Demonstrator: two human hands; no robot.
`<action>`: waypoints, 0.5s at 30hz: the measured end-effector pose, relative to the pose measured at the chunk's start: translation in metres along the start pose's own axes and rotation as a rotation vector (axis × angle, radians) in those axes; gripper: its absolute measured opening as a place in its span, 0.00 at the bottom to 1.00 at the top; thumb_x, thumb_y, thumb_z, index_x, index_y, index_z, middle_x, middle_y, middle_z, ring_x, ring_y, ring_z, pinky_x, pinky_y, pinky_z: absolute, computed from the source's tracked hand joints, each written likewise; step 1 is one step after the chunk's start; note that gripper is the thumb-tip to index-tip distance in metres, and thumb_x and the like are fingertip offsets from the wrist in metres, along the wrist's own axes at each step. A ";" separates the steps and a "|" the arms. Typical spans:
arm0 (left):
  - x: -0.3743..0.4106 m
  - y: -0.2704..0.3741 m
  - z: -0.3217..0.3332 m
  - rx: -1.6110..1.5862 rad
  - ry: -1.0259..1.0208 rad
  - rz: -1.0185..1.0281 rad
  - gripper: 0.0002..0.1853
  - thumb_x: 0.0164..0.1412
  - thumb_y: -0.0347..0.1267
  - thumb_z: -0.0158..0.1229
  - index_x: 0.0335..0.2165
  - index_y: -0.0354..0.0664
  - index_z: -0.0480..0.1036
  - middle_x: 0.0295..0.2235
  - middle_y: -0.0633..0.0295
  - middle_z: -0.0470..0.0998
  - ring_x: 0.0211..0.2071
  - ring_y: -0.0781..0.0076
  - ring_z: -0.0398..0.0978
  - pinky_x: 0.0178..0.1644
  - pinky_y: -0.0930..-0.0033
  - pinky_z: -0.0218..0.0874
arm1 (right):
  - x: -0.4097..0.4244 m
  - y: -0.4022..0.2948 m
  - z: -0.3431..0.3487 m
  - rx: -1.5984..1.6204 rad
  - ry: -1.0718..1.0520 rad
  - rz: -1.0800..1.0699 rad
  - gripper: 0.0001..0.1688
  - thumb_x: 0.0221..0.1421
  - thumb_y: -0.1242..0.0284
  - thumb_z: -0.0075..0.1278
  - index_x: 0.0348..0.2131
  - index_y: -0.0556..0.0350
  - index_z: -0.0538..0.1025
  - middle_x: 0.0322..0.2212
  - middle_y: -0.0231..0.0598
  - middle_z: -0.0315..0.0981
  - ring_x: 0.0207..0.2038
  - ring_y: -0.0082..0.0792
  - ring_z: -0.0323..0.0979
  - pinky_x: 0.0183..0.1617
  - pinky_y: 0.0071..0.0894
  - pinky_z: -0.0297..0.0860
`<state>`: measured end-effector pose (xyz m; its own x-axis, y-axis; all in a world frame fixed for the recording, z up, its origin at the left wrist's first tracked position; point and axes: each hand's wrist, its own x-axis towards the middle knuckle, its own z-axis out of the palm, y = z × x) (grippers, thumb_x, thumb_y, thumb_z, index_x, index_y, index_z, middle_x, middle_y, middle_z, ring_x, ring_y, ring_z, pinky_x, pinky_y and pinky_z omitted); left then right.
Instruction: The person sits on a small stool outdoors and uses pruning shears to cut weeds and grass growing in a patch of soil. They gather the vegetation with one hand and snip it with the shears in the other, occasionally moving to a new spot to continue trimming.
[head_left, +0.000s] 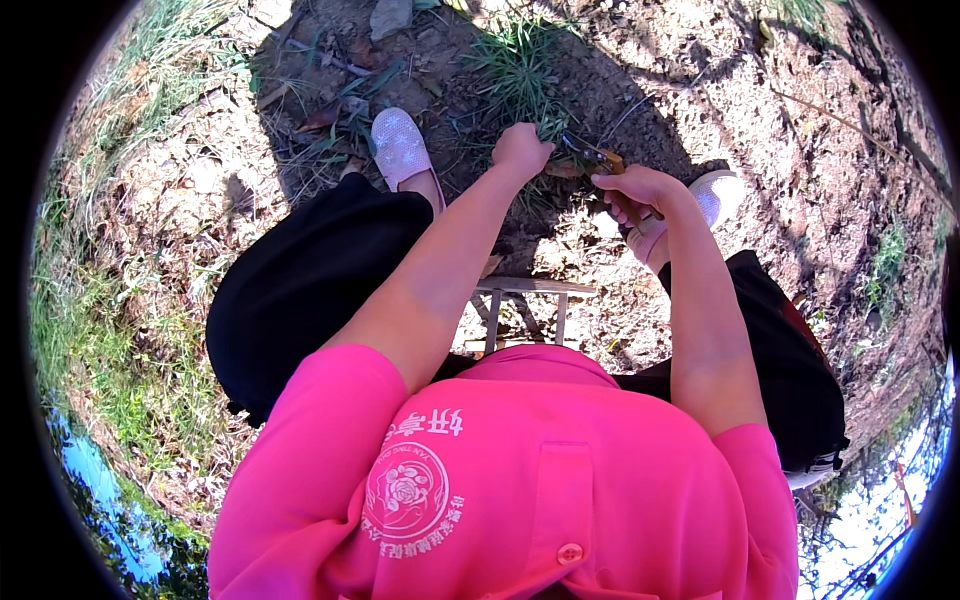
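Note:
A tuft of long green grass stands on the shaded soil between my feet. My left hand is closed around its near end, and the fingers hide what exactly is inside the grip. Just to the right, my right hand holds a pair of pruning shears with brown handles. The metal blades point left toward my left hand and the grass. Whether the blades touch any stems is too small to tell. More grass lies low on the ground below the two hands.
My shoes, left and right, flank the grass. A low stool frame shows between my legs. A grey stone lies at the far side. Dry litter and grass cover the left; a thin stick crosses the right.

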<state>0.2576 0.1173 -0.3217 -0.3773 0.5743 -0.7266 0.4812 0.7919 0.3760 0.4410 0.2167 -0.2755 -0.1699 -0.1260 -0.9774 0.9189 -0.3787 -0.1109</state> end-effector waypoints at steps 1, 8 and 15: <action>-0.001 0.004 0.002 0.035 -0.019 -0.007 0.19 0.44 0.42 0.61 0.30 0.39 0.74 0.29 0.52 0.76 0.32 0.56 0.74 0.37 0.61 0.64 | 0.001 0.000 -0.001 0.008 -0.007 -0.006 0.24 0.51 0.54 0.47 0.22 0.59 0.68 0.14 0.35 0.67 0.15 0.28 0.67 0.17 0.27 0.67; 0.021 0.001 0.006 -0.234 -0.077 -0.066 0.18 0.42 0.38 0.63 0.31 0.37 0.73 0.28 0.57 0.76 0.31 0.62 0.74 0.34 0.66 0.64 | 0.002 -0.005 -0.005 0.010 -0.017 0.015 0.26 0.51 0.51 0.46 0.23 0.59 0.68 0.14 0.35 0.67 0.15 0.28 0.68 0.18 0.27 0.67; 0.033 -0.008 0.007 -0.590 -0.210 -0.150 0.16 0.40 0.32 0.66 0.29 0.37 0.71 0.26 0.67 0.72 0.25 0.76 0.68 0.29 0.72 0.59 | -0.002 -0.016 -0.005 0.029 -0.007 0.010 0.27 0.50 0.50 0.46 0.22 0.58 0.67 0.14 0.35 0.66 0.15 0.28 0.67 0.17 0.26 0.66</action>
<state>0.2465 0.1286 -0.3526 -0.2145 0.4427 -0.8706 -0.1040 0.8760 0.4710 0.4280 0.2278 -0.2725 -0.1632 -0.1361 -0.9772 0.9099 -0.4036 -0.0958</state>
